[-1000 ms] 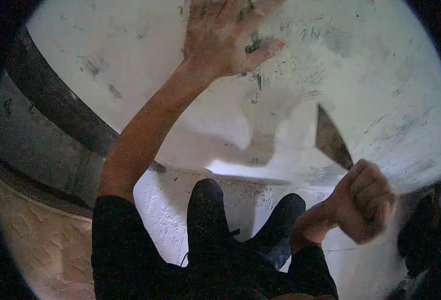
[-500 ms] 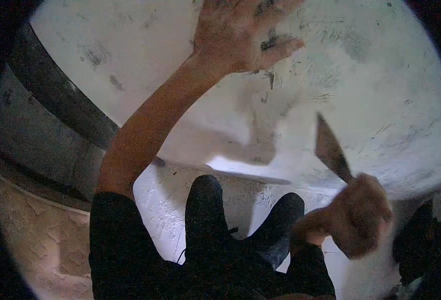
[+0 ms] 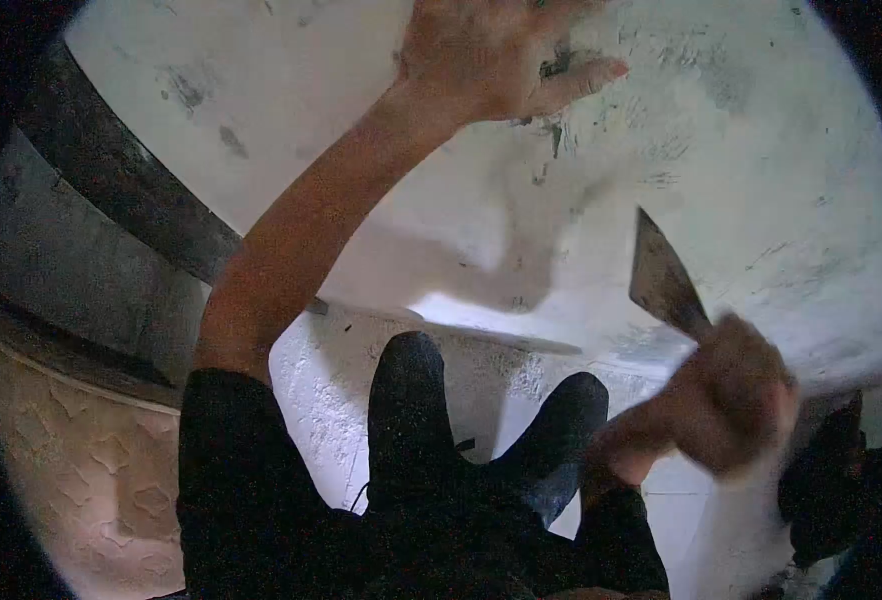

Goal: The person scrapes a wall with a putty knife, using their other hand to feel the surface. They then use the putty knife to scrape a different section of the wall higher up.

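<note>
My left hand (image 3: 486,60) lies against the whitish, smudged wall (image 3: 291,110), with the thumb stretched out to the right and the fingers running past the top edge of the view. My right hand (image 3: 731,400) is wrapped round the handle of a putty knife (image 3: 666,278), and the fist is somewhat blurred. The knife's flat, stained blade points up and to the left, overlapping the wall in this view. Dark smears and scratch marks dot the wall around the left thumb. The handle is hidden inside the fist.
A dark curved band (image 3: 136,170) borders the wall at left, above a tan patterned surface (image 3: 91,470). My knees (image 3: 411,390) are below, over a white-spattered floor (image 3: 306,400). Dark objects (image 3: 831,490) stand at the right edge.
My right hand and the putty knife have risen slightly. My left hand has shifted a little up and to the right in view, with the palm still at the wall.
</note>
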The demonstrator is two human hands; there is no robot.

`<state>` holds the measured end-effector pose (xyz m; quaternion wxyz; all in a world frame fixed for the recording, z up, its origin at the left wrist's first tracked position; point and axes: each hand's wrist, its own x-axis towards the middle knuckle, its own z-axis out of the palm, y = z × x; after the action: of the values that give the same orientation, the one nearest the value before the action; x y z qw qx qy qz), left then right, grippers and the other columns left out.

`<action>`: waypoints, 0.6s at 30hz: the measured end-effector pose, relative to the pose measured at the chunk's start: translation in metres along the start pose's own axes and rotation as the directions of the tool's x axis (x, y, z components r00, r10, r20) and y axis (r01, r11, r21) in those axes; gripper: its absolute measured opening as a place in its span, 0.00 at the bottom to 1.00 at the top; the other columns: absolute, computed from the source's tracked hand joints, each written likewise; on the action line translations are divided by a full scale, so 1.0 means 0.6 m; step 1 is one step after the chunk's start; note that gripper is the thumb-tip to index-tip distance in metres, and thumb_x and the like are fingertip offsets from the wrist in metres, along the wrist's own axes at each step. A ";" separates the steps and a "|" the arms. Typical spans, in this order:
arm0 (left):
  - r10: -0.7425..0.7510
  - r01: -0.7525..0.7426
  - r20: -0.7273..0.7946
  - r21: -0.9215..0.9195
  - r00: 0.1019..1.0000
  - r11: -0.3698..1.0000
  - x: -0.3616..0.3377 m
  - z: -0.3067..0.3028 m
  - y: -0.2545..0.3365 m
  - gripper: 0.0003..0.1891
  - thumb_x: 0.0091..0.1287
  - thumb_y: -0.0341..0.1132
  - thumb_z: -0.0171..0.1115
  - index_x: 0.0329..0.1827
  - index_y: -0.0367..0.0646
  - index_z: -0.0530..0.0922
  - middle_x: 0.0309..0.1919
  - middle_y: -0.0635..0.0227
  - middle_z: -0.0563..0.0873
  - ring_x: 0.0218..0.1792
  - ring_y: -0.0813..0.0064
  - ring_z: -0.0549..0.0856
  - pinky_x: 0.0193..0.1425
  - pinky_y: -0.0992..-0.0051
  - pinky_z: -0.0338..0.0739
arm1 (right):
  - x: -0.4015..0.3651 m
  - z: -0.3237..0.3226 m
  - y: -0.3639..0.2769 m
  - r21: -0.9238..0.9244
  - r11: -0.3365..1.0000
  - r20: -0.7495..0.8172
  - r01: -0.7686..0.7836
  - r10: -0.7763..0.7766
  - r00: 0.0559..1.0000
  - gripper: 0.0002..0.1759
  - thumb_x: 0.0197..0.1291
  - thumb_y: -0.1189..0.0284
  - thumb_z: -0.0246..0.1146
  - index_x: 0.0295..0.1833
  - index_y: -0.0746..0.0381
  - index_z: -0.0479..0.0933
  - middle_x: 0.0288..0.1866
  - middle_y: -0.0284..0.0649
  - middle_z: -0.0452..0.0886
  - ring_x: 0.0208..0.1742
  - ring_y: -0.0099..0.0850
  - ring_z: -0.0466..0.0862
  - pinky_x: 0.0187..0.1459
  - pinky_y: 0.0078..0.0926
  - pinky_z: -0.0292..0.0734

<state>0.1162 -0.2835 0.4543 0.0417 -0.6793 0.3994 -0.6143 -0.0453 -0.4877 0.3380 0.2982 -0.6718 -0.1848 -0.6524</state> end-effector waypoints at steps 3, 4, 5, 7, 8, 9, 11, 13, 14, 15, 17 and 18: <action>0.017 -0.019 0.038 0.062 0.999 0.998 -0.001 -0.005 0.003 0.33 0.59 0.57 0.53 0.67 0.54 0.64 0.68 0.49 0.57 0.69 0.50 0.56 0.68 0.46 0.47 | -0.045 0.046 0.030 0.248 0.938 -0.369 -0.243 0.323 0.871 0.10 0.47 0.76 0.63 0.36 0.70 0.75 0.24 0.44 0.77 0.21 0.33 0.78 0.25 0.28 0.77; 0.011 -0.014 0.053 0.073 0.999 0.997 0.001 -0.008 0.005 0.33 0.59 0.58 0.53 0.67 0.54 0.64 0.68 0.49 0.57 0.69 0.51 0.56 0.68 0.46 0.47 | -0.046 0.051 0.028 0.348 0.893 -0.464 -0.285 0.428 0.776 0.14 0.47 0.76 0.63 0.40 0.71 0.75 0.27 0.46 0.78 0.22 0.33 0.79 0.24 0.30 0.77; -0.004 -0.001 0.060 0.092 0.998 0.996 0.002 -0.010 0.005 0.33 0.60 0.58 0.53 0.67 0.54 0.64 0.68 0.49 0.57 0.69 0.51 0.56 0.68 0.46 0.47 | -0.034 0.041 0.024 0.241 0.950 -0.390 -0.201 0.285 0.876 0.13 0.46 0.79 0.62 0.40 0.71 0.75 0.27 0.46 0.78 0.21 0.33 0.77 0.23 0.31 0.76; 0.017 -0.017 0.001 0.050 1.000 0.999 -0.005 0.004 0.004 0.33 0.60 0.58 0.53 0.67 0.54 0.64 0.68 0.49 0.57 0.69 0.51 0.56 0.68 0.46 0.47 | -0.025 0.019 0.022 0.116 0.989 -0.191 -0.091 0.112 0.975 0.12 0.42 0.84 0.62 0.37 0.71 0.75 0.24 0.46 0.76 0.20 0.34 0.76 0.21 0.32 0.75; 0.035 -0.035 -0.062 0.011 0.997 0.999 -0.002 0.013 -0.002 0.33 0.60 0.58 0.52 0.67 0.54 0.64 0.68 0.49 0.57 0.69 0.52 0.56 0.68 0.47 0.47 | -0.031 0.003 0.031 0.090 0.993 -0.073 -0.080 0.086 0.994 0.11 0.40 0.86 0.63 0.35 0.70 0.76 0.21 0.46 0.75 0.20 0.35 0.76 0.21 0.33 0.74; 0.043 -0.042 -0.074 0.015 0.996 0.999 0.002 0.009 -0.003 0.33 0.60 0.58 0.52 0.67 0.54 0.64 0.68 0.49 0.57 0.69 0.52 0.56 0.68 0.47 0.47 | -0.036 -0.012 0.039 0.068 0.996 0.045 -0.063 0.060 0.997 0.10 0.38 0.88 0.63 0.32 0.70 0.76 0.18 0.45 0.74 0.20 0.36 0.76 0.21 0.33 0.74; 0.011 -0.013 0.021 0.084 1.000 0.996 0.001 -0.005 0.007 0.33 0.60 0.59 0.50 0.67 0.53 0.64 0.68 0.49 0.57 0.69 0.52 0.57 0.68 0.47 0.47 | 0.000 0.053 0.032 -0.355 0.935 -0.088 0.016 -0.051 0.995 0.07 0.34 0.88 0.61 0.17 0.68 0.71 0.13 0.42 0.71 0.17 0.34 0.74 0.22 0.33 0.74; 0.007 -0.008 0.012 0.080 1.000 0.997 -0.001 -0.001 0.008 0.33 0.61 0.59 0.50 0.67 0.52 0.64 0.68 0.49 0.58 0.69 0.51 0.57 0.68 0.47 0.47 | 0.005 0.063 0.034 0.931 0.169 0.137 -0.323 0.659 0.739 0.07 0.34 0.87 0.59 0.16 0.66 0.70 0.11 0.37 0.68 0.14 0.31 0.70 0.20 0.32 0.71; 0.013 -0.013 0.000 0.080 1.000 0.997 0.000 0.000 0.005 0.33 0.61 0.59 0.49 0.67 0.52 0.65 0.68 0.49 0.59 0.68 0.51 0.58 0.68 0.47 0.48 | 0.006 0.057 0.026 0.612 0.754 -0.185 -0.241 0.432 0.883 0.07 0.39 0.85 0.57 0.16 0.66 0.68 0.11 0.35 0.63 0.13 0.28 0.66 0.18 0.31 0.67; 0.017 -0.016 -0.004 0.079 1.000 0.997 0.000 0.003 0.005 0.33 0.61 0.59 0.49 0.67 0.52 0.65 0.68 0.49 0.59 0.68 0.51 0.58 0.68 0.47 0.48 | -0.004 0.041 0.026 0.670 0.698 -0.124 -0.251 0.439 0.890 0.06 0.42 0.85 0.56 0.18 0.66 0.69 0.11 0.35 0.61 0.13 0.27 0.64 0.17 0.30 0.64; 0.003 -0.003 0.000 0.027 1.000 1.000 0.001 -0.002 0.004 0.33 0.61 0.59 0.49 0.66 0.52 0.65 0.67 0.49 0.59 0.68 0.51 0.58 0.68 0.47 0.48 | -0.007 0.017 0.013 0.768 0.573 0.000 -0.287 0.449 0.894 0.06 0.47 0.83 0.53 0.21 0.68 0.71 0.11 0.33 0.58 0.13 0.24 0.59 0.16 0.28 0.57; 0.001 -0.001 0.006 0.020 1.000 1.000 -0.001 0.001 0.005 0.33 0.61 0.59 0.49 0.66 0.52 0.65 0.67 0.49 0.59 0.68 0.51 0.58 0.68 0.47 0.48 | -0.007 0.039 0.022 0.603 0.775 -0.184 -0.189 0.366 0.912 0.07 0.47 0.83 0.54 0.19 0.67 0.69 0.12 0.33 0.59 0.13 0.24 0.60 0.16 0.28 0.58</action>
<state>0.1152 -0.2851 0.4523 0.0501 -0.6805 0.3933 -0.6162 -0.0194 -0.4820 0.3324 0.6038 -0.4671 -0.2239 -0.6059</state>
